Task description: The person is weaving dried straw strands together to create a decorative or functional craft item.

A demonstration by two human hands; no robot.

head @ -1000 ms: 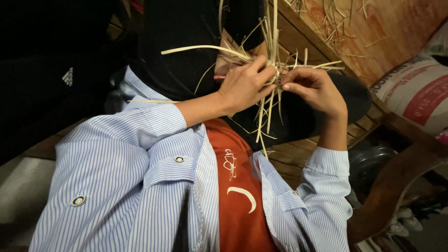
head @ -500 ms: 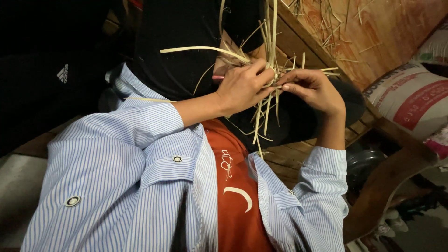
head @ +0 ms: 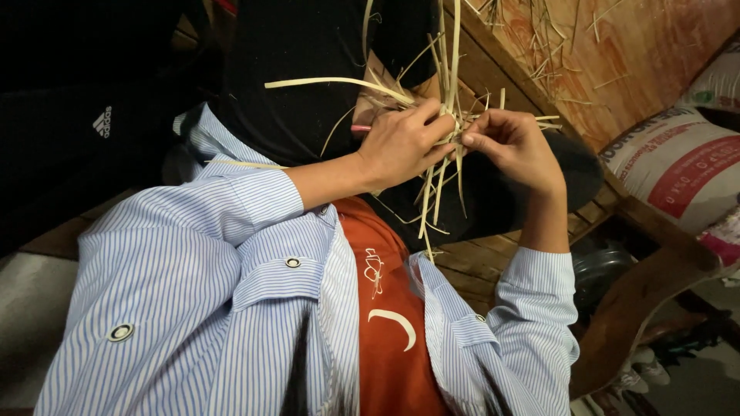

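My left hand (head: 401,146) is closed around a bundle of pale straw strips (head: 441,166) in front of my chest. My right hand (head: 515,142) pinches strands of the same bundle from the right, fingertips nearly touching the left hand. Loose strip ends stick up and to the left, and others hang down below the hands. A thin pink stick (head: 361,128) shows just behind my left hand. I wear a blue striped shirt (head: 231,277) over an orange top (head: 385,323), with black cloth (head: 308,85) under the hands.
A wooden bench or frame (head: 640,293) runs along the right. Scattered straw lies on the reddish wooden surface (head: 617,54) at the upper right. A white and red sack (head: 678,169) lies at the right edge. Dark clothing (head: 85,123) fills the left side.
Both hands stay on the straw bundle with only small finger shifts. The view has drifted slightly, and the sack now sits lower at the right edge.
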